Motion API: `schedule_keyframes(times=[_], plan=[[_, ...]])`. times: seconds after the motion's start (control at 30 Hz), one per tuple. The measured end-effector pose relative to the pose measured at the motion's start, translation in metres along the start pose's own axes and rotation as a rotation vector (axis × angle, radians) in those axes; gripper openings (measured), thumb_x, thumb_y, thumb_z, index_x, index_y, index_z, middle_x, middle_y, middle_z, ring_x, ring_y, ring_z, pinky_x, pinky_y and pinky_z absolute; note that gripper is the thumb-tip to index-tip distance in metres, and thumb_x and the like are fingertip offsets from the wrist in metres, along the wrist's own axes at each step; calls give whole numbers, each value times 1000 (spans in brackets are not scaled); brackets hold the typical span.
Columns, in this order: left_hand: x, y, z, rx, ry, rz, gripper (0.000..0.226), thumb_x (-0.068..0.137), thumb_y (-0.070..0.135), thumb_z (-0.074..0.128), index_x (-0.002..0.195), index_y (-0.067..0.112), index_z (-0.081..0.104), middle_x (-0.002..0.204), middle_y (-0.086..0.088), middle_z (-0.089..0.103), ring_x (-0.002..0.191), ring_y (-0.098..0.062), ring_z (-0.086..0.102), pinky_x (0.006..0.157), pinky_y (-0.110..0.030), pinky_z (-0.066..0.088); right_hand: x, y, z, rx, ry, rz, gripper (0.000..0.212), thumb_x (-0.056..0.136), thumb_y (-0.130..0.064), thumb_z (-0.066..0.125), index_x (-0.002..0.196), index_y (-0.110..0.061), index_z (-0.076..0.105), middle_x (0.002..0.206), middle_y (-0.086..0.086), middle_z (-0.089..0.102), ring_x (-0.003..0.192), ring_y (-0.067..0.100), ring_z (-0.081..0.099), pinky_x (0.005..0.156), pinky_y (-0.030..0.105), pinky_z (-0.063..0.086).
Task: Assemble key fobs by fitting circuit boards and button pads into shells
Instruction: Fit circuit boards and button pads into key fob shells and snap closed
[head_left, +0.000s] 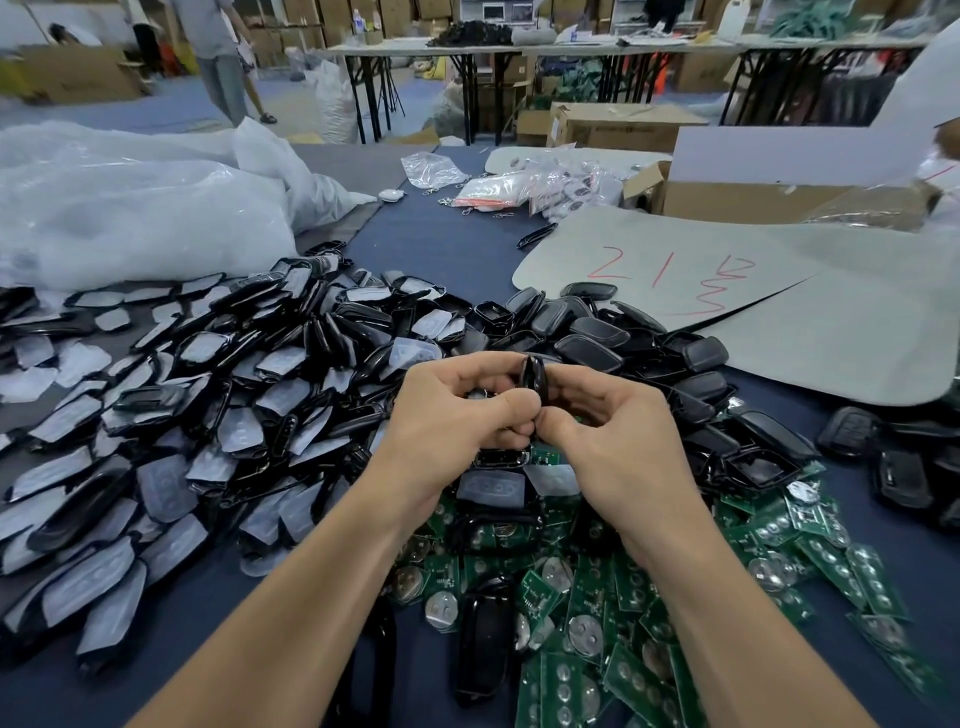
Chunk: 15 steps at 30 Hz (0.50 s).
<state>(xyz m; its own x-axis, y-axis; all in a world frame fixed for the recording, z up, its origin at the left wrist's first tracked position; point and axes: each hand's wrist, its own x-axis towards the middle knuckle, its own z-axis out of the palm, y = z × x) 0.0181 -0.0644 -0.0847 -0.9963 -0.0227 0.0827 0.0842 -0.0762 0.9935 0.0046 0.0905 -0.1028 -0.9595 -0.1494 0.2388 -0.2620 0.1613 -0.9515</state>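
With both my left hand (457, 410) and right hand (613, 431) pinching the glossy black shell (533, 375) edge-on above the piles, I judge it light, stiff, slippery, best gripped along its rims.

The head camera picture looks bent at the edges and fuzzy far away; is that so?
Yes: in the head view the wide lens bows the far tables and stretches the forearms; the background is soft, while both hands, left and right, and the black shell are sharp. Lighting is even.
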Motion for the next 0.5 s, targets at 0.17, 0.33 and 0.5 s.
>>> schedule_keyframes(times=[0.17,0.33,0.5], plan=[[0,-3,-3,10,-25,50,41,83,-1,82,91,39,84,68,1,72,58,-12,68,61,-22,58,-1,-2,-4,-80,-45,-39,35,85,-10,76,105,-40,78,95,-24,78,97,-5,72,89,20,56],[0,-3,-3,53,6,97,31,76,9,86,94,34,85,70,0,72,60,-12,68,60,-21,57,-3,-6,-6,-148,-44,-91,38,84,-15,79,105,-46,77,92,-30,75,94,-10,70,83,7,51],[0,-1,-2,124,-6,122,32,72,15,87,90,42,83,69,7,71,65,-9,68,63,-20,57,-5,-13,-10,-145,-47,-111,40,80,-15,81,100,-50,77,87,-29,76,87,-8,72,77,10,55]])
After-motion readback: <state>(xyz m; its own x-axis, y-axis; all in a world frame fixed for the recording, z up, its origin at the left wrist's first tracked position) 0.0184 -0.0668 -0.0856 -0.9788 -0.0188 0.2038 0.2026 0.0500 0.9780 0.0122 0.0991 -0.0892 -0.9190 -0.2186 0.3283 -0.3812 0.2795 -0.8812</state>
